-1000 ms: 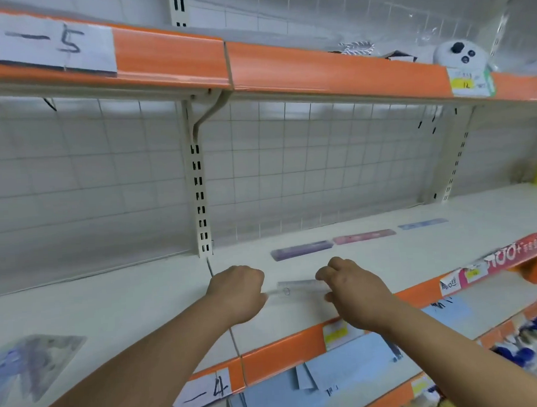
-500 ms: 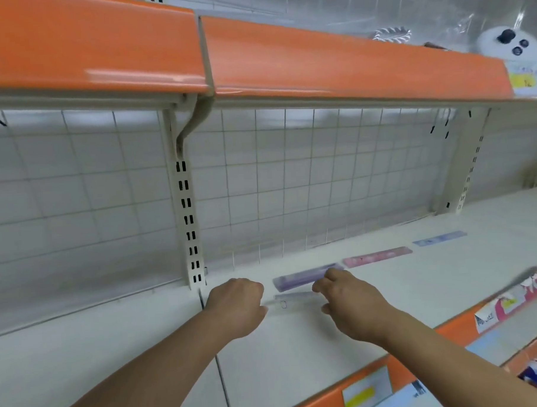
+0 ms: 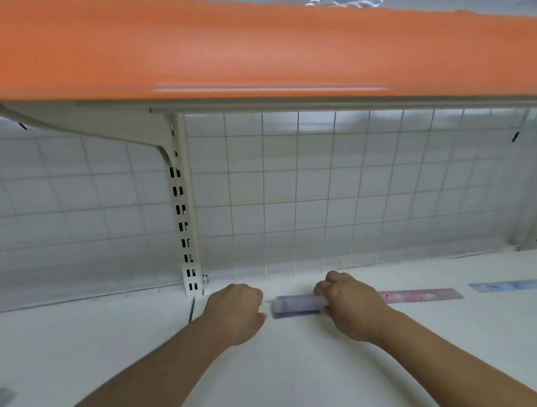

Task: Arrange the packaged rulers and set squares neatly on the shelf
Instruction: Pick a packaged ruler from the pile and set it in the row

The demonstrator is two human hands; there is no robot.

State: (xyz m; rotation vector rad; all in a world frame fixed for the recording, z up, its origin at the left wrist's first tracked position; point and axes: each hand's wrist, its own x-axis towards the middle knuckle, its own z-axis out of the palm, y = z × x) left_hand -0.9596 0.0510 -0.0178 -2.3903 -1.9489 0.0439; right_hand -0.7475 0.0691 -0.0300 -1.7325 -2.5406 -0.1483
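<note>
A clear packaged ruler lies on top of a purple packaged ruler (image 3: 296, 305) at the back of the white shelf (image 3: 299, 374), close to the wire grid wall. My left hand (image 3: 235, 311) has curled fingers and pinches the clear ruler's left end. My right hand (image 3: 350, 306) grips the right end and hides it. In line to the right lie a pink packaged ruler (image 3: 422, 295) and a blue packaged ruler (image 3: 510, 285), both flat on the shelf.
The orange front edge of the upper shelf (image 3: 254, 50) hangs low overhead. A slotted upright post (image 3: 185, 225) stands just left of my left hand. A grey packaged item (image 3: 0, 399) shows at the lower left edge.
Both hands carried the clear ruler from the shelf's front toward the back and brought it onto the purple ruler. The view moved in closer under the upper shelf.
</note>
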